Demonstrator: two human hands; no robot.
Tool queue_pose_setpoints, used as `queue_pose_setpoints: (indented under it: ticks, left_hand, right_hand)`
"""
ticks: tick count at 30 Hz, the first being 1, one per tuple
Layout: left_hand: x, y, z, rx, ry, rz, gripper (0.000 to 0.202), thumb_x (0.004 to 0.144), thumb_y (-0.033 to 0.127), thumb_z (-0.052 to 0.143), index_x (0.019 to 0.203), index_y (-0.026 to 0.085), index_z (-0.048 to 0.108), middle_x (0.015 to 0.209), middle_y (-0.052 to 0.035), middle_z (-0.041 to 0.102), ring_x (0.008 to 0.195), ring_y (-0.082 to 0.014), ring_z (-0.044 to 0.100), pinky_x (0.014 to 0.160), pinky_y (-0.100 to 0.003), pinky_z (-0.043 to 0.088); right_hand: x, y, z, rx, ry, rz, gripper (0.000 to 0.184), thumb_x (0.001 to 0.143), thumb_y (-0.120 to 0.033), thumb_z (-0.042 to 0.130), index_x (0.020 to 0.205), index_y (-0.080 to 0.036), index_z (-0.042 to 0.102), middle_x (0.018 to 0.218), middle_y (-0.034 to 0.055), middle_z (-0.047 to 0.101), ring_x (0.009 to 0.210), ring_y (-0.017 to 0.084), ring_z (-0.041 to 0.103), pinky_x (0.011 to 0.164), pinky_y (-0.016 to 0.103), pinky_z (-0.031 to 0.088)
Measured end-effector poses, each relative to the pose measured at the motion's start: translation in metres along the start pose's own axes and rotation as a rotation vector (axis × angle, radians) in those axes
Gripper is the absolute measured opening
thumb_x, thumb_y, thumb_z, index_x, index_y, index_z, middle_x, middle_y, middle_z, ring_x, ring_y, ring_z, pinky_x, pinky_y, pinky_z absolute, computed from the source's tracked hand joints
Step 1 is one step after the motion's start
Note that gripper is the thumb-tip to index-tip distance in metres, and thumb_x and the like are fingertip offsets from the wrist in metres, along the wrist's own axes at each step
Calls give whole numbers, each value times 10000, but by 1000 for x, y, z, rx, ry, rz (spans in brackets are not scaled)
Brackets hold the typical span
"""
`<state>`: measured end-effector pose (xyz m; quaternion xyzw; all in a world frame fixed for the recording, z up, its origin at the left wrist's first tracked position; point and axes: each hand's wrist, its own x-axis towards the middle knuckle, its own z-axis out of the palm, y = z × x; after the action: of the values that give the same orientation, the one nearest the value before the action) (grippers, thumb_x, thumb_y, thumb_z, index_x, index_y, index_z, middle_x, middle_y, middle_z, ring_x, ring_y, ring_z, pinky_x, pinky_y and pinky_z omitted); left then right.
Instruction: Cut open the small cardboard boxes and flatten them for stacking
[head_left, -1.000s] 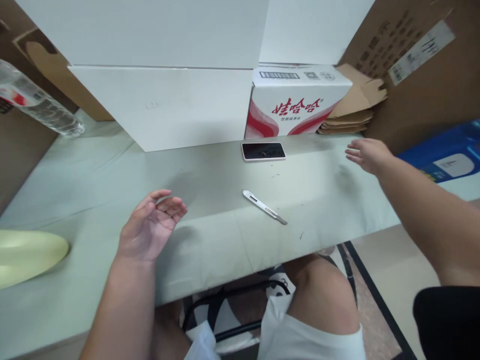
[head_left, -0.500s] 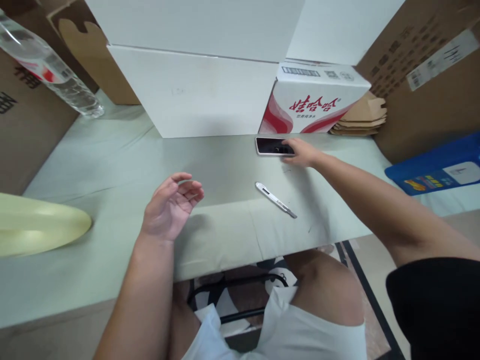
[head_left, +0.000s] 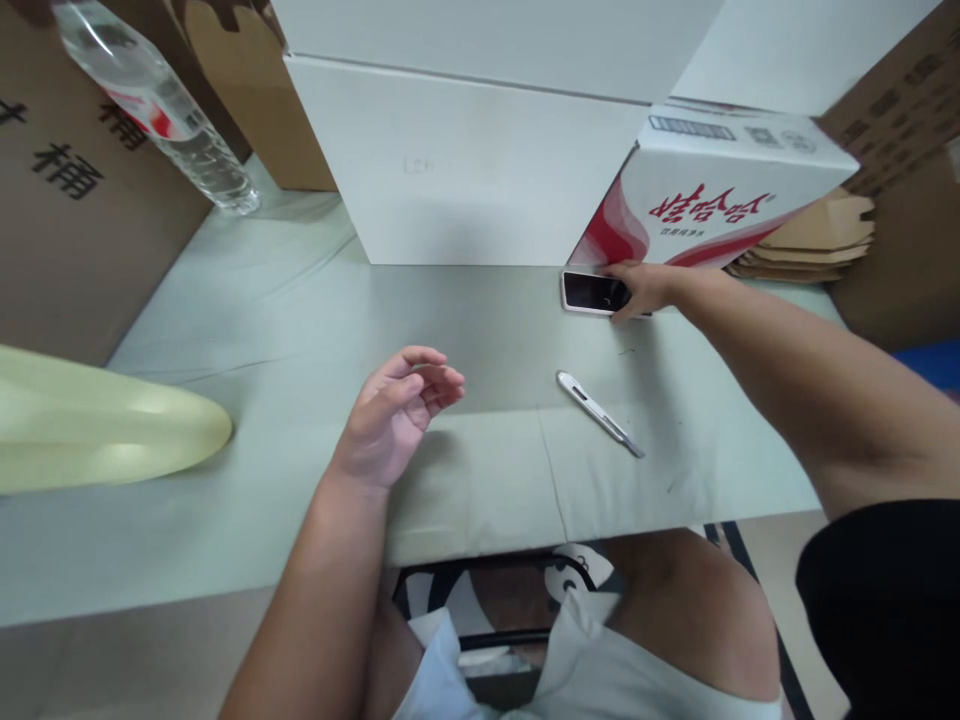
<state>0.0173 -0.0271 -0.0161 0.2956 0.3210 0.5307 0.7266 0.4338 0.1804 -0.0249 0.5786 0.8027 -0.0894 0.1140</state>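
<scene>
A smartphone (head_left: 589, 292) with a dark screen and a light rim lies on the pale green tablecloth (head_left: 465, 480), just in front of the white cartons. My right hand (head_left: 641, 290) grips its right end, thumb on the near edge and fingers on the far edge. Nearer to me rests a white utility knife (head_left: 598, 412), laid aslant with its blade end toward the table's front edge. To the left of it, my left hand (head_left: 401, 415) hovers over the cloth, loosely curled and open, with nothing in it.
A large white box (head_left: 472, 170) and a white-and-red carton (head_left: 697, 190) stand at the back. Flat brown cardboard pieces (head_left: 817, 240) lie at the right. Left are a clear water bottle (head_left: 165, 110), a brown carton (head_left: 67, 230) and a pale yellow curved object (head_left: 112, 425).
My view has swung left, so the table's things sit farther right in it, and the blue package has almost left the picture. My right hand still grips the phone; my left hand stays empty.
</scene>
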Motion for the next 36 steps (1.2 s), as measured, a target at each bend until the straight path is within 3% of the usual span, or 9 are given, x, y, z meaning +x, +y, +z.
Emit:
queue_pose_setpoints:
  ticks: [4,11,20,25,27,30,32,36]
  left_hand:
    - [-3,-1,2,-17,-3,0,378,634,394,988,898,209,792,821,-24,804,804,-145,753,795,-233,627]
    - [-2,-3,4,-15,-9,3,389,633,400,989,897,204,782,825,-32,803,805,-155,755,809,-256,635]
    - [2,-6,6,-28,-1,-11,402,615,405,998,892,202,788,818,-31,805,790,-146,758,793,-237,633]
    - [2,-5,6,-28,10,3,392,626,397,981,897,200,776,819,-29,802,787,-148,753,791,-245,627]
    - [1,-3,6,-27,10,6,380,630,388,972,893,202,770,819,-27,800,785,-152,751,790,-254,625]
    - [-1,0,6,-41,2,6,385,611,386,982,880,207,773,806,-20,800,775,-148,748,778,-249,622]
    - [-2,2,5,-50,0,7,400,588,397,998,869,213,781,796,-13,800,767,-141,746,770,-237,620]
    - [-2,5,6,-60,26,18,408,557,405,1008,849,222,790,783,-1,799,752,-132,740,759,-227,617]
  right_hand:
    - [-3,-4,-5,-62,-103,62,943,601,-465,891,1471,-237,608,1409,153,698,1272,432,677,1071,522,565]
    - [-8,-11,-9,-94,-132,92,983,649,-481,870,1545,-231,549,1452,159,676,1315,430,656,1109,524,538]
    - [-8,-17,-17,-111,-215,132,1015,740,-480,854,1634,-235,440,1615,195,524,1432,429,570,1174,509,466]
    - [-12,-15,-10,-7,-109,154,1057,635,-430,916,1591,-241,506,1542,183,603,1369,453,613,1138,552,503]
    - [-22,-17,-4,44,-31,139,984,666,-434,890,1562,-228,542,1503,171,635,1370,424,615,1145,512,504]
    - [-41,-23,4,71,69,132,678,828,-472,739,1447,-208,656,1456,158,663,1358,365,622,1133,451,506]
    - [-51,-29,9,86,124,160,501,906,-451,626,1315,-188,743,1348,158,722,1260,341,673,1066,433,534]
    - [-55,-42,19,110,190,268,410,910,-406,577,1176,-195,807,1142,137,802,1048,330,733,851,408,563]
